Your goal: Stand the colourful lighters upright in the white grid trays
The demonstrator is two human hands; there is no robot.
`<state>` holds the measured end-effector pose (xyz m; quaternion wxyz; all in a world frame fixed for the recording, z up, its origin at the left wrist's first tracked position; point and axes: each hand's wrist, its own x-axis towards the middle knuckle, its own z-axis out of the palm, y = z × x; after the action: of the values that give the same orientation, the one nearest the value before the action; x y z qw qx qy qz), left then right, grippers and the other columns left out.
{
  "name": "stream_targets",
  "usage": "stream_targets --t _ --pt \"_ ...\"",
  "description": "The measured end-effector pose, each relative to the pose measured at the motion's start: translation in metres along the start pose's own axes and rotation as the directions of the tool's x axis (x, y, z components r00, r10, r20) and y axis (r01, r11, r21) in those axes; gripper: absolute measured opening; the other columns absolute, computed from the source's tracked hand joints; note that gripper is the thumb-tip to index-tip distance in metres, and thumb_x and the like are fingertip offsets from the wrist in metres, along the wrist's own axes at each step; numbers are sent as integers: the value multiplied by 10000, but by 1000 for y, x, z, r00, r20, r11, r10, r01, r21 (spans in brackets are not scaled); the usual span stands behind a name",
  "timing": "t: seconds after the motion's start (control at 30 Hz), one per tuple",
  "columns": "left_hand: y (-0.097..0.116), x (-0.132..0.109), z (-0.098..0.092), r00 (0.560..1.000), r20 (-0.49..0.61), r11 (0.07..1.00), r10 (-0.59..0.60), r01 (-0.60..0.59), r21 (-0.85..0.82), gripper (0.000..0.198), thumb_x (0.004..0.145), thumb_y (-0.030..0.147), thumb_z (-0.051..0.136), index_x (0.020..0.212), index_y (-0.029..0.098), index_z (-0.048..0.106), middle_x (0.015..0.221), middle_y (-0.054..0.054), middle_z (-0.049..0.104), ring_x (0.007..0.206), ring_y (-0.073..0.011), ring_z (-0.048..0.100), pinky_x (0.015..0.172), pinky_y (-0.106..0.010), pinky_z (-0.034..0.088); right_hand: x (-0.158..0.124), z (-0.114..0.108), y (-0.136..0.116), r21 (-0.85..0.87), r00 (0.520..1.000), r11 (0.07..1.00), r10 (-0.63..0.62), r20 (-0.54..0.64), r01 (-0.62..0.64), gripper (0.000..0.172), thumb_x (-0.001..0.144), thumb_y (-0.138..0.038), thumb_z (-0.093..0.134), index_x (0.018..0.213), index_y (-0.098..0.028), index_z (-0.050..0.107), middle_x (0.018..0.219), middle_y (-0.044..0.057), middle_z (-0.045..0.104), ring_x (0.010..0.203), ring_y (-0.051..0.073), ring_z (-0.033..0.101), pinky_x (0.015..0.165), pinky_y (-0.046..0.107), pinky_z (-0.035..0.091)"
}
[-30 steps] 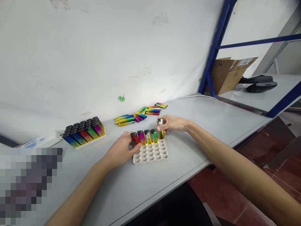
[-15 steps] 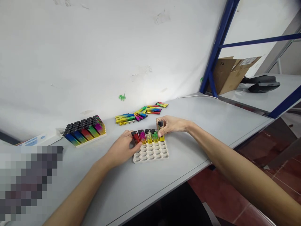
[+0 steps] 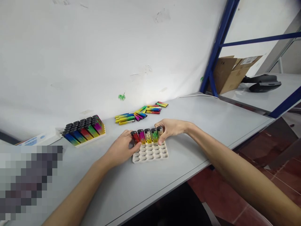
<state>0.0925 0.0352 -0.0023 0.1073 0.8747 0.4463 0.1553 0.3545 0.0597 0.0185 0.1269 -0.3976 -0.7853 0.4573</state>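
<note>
A white tray (image 3: 150, 155) with rows of oval holes lies on the table, its back row holding upright lighters with black tops. From the left stand a red lighter (image 3: 135, 137), a magenta lighter (image 3: 141, 137), a clear-yellow lighter (image 3: 148, 136) and a green lighter (image 3: 154, 135). My left hand (image 3: 122, 146) is closed around the tray's left back corner, thumb by the red lighter's base. At the right end of that row, my right hand (image 3: 170, 128) grips another lighter (image 3: 160, 130) between thumb and fingers; its lower part is hidden by my thumb.
Loose colourful lighters (image 3: 124, 119) lie along the wall behind the tray. To the left stands a filled tray of lighters (image 3: 84, 131), beside a white box (image 3: 42, 137). A blue metal frame (image 3: 215, 47), a cardboard box (image 3: 231, 75) and a black device (image 3: 264, 84) are at the right.
My right hand has lowered its lighter into the back row's right end, so its top is now level with the others. My left hand has stayed in place.
</note>
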Motion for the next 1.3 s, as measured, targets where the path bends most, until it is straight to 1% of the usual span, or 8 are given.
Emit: stream_targets --t 0.23,0.33,0.47,0.53,0.73,1.03,1.17,1.3 --pt "0 0 -1 1000 3 1000 -5 5 -8 290 897 435 481 807 200 626 976 -61 637 948 -253 589 845 -400 485 -12 -15 11 247 995 969 -16 94 -8 523 590 -464 859 881 -185 525 759 -21 573 640 114 508 538 240 353" --pt "0 -1 -1 1000 -1 1000 3 -3 -15 309 904 447 475 797 205 634 974 -57 642 952 -252 593 841 -394 490 -10 -23 20 318 976 946 11 -218 60 465 823 -633 590 932 -183 544 849 32 582 670 130 544 549 256 390" --pt "1 -2 -1 1000 3 1000 -4 4 -14 321 915 453 463 799 206 632 978 -53 635 954 -248 599 857 -392 489 5 -27 40 22 658 976 164 -735 -218 350 924 -524 479 973 -187 560 900 64 626 763 171 587 676 292 448" --pt "2 -2 -2 1000 16 1000 -10 10 -12 324 916 457 459 804 207 631 987 -55 632 947 -247 601 858 -395 489 12 -26 51 -149 592 910 122 -797 -387 281 909 -404 529 1081 -185 571 965 85 648 909 216 604 797 323 457" --pt "4 -3 -3 999 50 1000 -9 8 4 334 900 489 470 841 207 639 1053 -69 609 940 -253 592 843 -409 489 26 -33 72 -330 550 711 95 -829 -621 485 909 -314 462 1380 -197 477 1272 171 542 1184 316 520 1000 433 402" --pt "7 -3 -3 999 44 1000 -24 24 -9 279 880 457 500 777 210 580 993 -58 609 916 -238 572 814 -387 479 45 -49 83 -465 680 652 108 -725 -599 622 939 -425 358 1538 -274 286 1635 47 191 1446 356 242 1140 502 254" --pt "9 -3 -4 998 41 999 -36 37 -10 282 880 464 499 806 210 600 992 -59 610 892 -241 573 812 -395 478 42 -47 81 -485 716 654 128 -686 -581 595 959 -389 306 1526 -209 303 1600 72 298 1414 342 314 1135 485 262" --pt "7 -3 -3 999 33 1000 -13 13 -11 307 891 474 486 765 215 593 1023 -62 610 952 -253 568 841 -392 473 34 -40 70 -477 654 626 70 -754 -617 476 927 -365 404 1344 -158 502 1380 164 528 1224 346 491 1013 468 390"
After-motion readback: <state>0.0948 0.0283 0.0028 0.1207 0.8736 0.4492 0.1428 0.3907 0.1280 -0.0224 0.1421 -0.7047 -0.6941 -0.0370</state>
